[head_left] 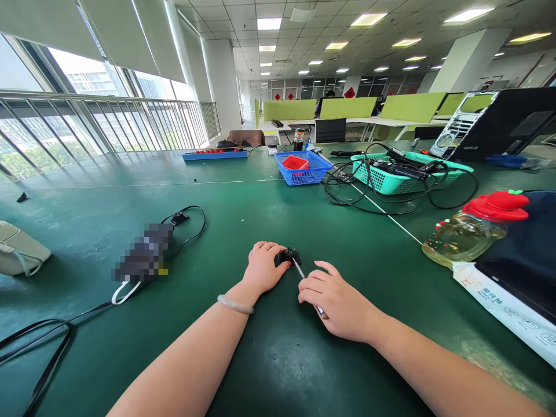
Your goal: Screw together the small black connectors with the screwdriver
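Left hand [263,267] pins small black part [287,256] on green table [282,359], centre frame. Right hand [336,298] grips screwdriver [299,270], tip at part. Bottle [471,230] at right.

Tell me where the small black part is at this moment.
In the head view, the small black part sits centrally on the green table, gripped by the left hand; a thin tool in the right hand reaches it.

A small black part [288,255] lies on the green mat [278,208], a slim metal tool [299,270] touching it.
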Demonstrator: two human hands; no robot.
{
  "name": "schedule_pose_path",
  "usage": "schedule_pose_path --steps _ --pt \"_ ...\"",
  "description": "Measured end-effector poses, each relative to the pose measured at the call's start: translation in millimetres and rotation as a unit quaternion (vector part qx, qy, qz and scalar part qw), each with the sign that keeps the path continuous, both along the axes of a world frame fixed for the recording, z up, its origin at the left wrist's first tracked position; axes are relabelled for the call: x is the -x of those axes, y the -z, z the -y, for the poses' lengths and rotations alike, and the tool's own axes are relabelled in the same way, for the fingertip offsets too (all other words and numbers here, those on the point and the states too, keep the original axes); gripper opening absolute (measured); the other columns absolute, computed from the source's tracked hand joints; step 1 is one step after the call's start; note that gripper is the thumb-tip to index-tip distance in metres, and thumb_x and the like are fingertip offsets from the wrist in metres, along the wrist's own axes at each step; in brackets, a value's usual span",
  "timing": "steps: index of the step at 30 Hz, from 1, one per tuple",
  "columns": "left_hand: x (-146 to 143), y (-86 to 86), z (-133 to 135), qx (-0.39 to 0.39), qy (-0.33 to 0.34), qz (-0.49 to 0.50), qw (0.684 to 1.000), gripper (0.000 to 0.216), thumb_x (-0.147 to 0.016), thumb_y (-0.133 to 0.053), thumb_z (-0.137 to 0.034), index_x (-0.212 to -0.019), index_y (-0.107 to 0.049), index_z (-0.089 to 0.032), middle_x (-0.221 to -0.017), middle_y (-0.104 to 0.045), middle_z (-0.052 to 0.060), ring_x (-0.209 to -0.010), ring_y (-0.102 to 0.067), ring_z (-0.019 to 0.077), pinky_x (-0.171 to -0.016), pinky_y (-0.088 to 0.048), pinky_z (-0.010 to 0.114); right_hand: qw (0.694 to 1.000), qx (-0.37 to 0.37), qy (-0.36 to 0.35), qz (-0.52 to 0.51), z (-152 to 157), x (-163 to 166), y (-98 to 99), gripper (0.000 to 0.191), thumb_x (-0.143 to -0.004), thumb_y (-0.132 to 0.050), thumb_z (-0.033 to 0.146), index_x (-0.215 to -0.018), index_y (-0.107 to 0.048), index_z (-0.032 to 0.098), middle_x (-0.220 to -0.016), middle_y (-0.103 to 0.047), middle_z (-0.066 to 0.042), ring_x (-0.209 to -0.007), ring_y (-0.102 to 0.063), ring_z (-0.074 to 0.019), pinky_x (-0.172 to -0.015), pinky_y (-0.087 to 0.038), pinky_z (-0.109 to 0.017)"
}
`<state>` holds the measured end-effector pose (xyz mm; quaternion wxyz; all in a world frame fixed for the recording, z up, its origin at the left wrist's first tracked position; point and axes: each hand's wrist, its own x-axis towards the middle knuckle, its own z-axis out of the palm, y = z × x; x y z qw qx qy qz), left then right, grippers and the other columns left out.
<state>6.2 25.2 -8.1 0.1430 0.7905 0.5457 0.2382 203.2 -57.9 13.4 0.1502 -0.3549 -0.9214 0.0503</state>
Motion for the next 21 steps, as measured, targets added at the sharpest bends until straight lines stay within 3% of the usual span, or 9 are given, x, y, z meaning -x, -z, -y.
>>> schedule_pose_path --steps 16,21 --pt "0.9 -1.0 0.4 -0.002 0.009 -0.006 1.0 0.031 -0.084 -0.064 -0.034 -0.114 -0.067 -0.027 -0.122 -0.066 0.004 -0.126 -0.045 0.0269 -0.11 -0.035 0.046 1.0 0.019 0.013 0.003 -1.6 -2.1 0.3 0.032 -0.071 -0.05 0.001 -0.091 -0.065 0.021 -0.099 -0.066 -0.001 -0.093 -0.055 -0.0179 -0.114 -0.025 -0.049" --pt "1.1 -1.1 0.5 -0.001 0.01 -0.008 1.0 0.032 -0.084 -0.064 -0.034 -0.114 -0.067 -0.026 -0.122 -0.066 0.003 -0.126 -0.045 0.0272 -0.111 -0.035 0.046 0.999 0.016 0.012 -0.042 -3.0 -2.6 3.5 0.033 -0.071 -0.049 0.0 -0.09 -0.065 0.022 -0.098 -0.066 -0.002 -0.093 -0.056 -0.0186 -0.112 -0.027 -0.051"
